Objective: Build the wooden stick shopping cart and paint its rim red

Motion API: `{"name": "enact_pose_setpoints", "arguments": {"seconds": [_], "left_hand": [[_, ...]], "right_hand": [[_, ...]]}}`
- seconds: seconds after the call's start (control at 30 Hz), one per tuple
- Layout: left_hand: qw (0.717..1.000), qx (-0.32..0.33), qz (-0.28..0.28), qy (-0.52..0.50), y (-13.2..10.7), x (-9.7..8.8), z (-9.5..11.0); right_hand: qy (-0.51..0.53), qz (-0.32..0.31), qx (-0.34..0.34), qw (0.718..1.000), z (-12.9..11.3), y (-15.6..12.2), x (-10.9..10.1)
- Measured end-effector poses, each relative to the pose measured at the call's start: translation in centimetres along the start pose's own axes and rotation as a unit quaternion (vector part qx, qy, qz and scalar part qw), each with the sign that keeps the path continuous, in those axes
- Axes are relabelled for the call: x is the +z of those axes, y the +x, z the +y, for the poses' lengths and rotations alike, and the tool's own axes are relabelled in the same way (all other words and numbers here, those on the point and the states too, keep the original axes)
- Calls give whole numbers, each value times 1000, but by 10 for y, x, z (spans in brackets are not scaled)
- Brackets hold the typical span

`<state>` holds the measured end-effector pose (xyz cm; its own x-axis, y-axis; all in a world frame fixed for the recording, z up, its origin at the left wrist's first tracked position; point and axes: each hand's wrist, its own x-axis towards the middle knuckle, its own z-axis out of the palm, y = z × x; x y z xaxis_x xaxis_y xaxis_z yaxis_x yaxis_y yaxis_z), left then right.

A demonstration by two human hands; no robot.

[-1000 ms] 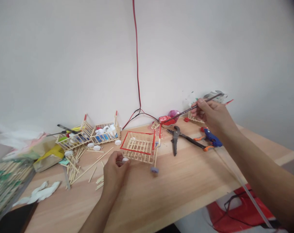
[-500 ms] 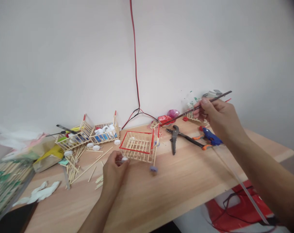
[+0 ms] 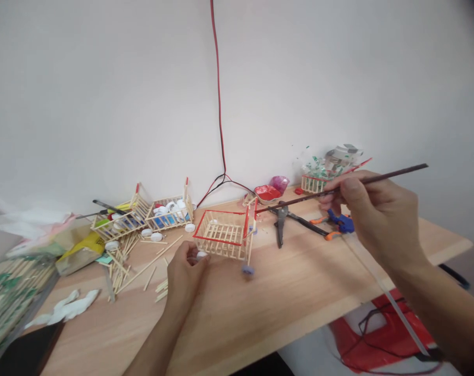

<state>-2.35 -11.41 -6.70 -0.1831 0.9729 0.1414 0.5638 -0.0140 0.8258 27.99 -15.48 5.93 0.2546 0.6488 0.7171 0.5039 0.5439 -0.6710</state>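
Note:
A miniature shopping cart (image 3: 220,241) made of thin wooden sticks stands on the table, its top rim and handle posts painted red. My left hand (image 3: 185,270) is closed on the cart's near left corner, pinching it by a white wheel (image 3: 201,255). In my right hand (image 3: 378,214), a long dark paintbrush (image 3: 303,198) is gripped like a pen. The brush tip is at the red upright post on the cart's right end; whether it touches is hard to tell. Behind the cart sits a small dish of red paint (image 3: 267,193).
Pliers (image 3: 282,224) and a blue glue gun (image 3: 341,222) lie to the right. Two more stick carts (image 3: 168,222) stand at the left, near loose sticks (image 3: 121,261) and crumpled tissue (image 3: 70,308). Another cart (image 3: 313,184) is behind my right hand. A red stool (image 3: 350,339) is below the table edge.
My right hand has moved right and toward me, lowering the brush; its tip has shifted from by the paint dish to the cart's right post. My left hand stays on the cart.

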Motion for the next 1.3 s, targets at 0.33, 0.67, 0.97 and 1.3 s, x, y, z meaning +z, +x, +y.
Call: {"name": "enact_pose_setpoints", "arguments": {"seconds": [0.33, 0.67, 0.97, 1.3], "left_hand": [[1000, 8, 3, 13, 1, -1, -1], [999, 18, 9, 27, 1, 0, -2], [999, 28, 5, 14, 1, 0, -4], [999, 35, 8, 23, -1, -2, 0]], "right_hand": [[-8, -9, -5, 1000, -13, -21, -10], [-102, -3, -59, 993, -18, -16, -11], [-71, -24, -64, 995, -33, -22, -16], [-89, -4, -36, 995, -43, -23, -11]]}}
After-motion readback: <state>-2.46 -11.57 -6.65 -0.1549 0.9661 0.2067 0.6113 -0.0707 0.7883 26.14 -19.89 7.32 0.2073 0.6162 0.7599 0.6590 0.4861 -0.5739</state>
